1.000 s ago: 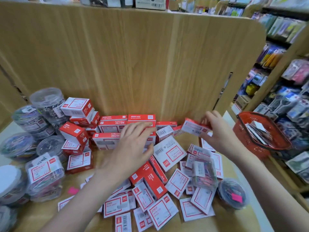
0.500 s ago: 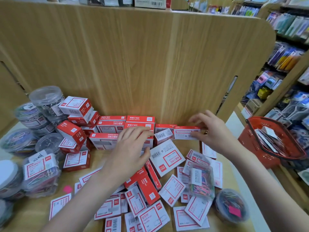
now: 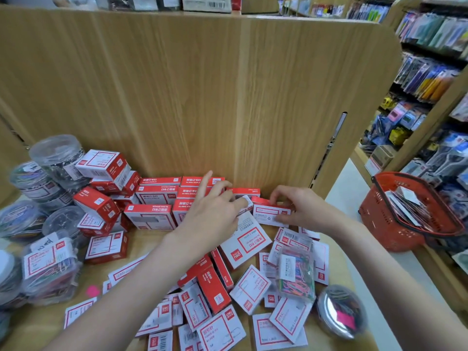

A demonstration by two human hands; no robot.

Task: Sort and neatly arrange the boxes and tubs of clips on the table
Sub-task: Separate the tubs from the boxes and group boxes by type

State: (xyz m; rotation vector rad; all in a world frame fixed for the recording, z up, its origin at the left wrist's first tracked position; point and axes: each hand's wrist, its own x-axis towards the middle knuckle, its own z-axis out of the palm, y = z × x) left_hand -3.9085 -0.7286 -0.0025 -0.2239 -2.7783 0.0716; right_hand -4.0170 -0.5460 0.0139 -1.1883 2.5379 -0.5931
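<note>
My right hand (image 3: 301, 210) grips a red and white box (image 3: 271, 214) by its right end, thumb in front and fingers on top, setting it against the row of stacked red boxes (image 3: 157, 192) along the back panel. Over the row's right end lies my left hand (image 3: 212, 211), thumb touching a small white box end (image 3: 247, 200) and index finger raised. Several loose flat boxes (image 3: 250, 287) are scattered across the wooden table (image 3: 144, 243). A clear case of coloured clips (image 3: 296, 274) lies among them, and a round tub (image 3: 340, 311) sits at the front right.
Clear round tubs of clips (image 3: 57, 155) and tumbled red boxes (image 3: 101, 163) crowd the table's left side. A tall wooden panel (image 3: 202, 97) closes off the back. A red shopping basket (image 3: 379, 224) stands to the right, with shop shelves (image 3: 430, 84) behind it.
My right hand has lowered its box from the air down onto the right end of the back row. My left hand shifted right and lifted its index finger.
</note>
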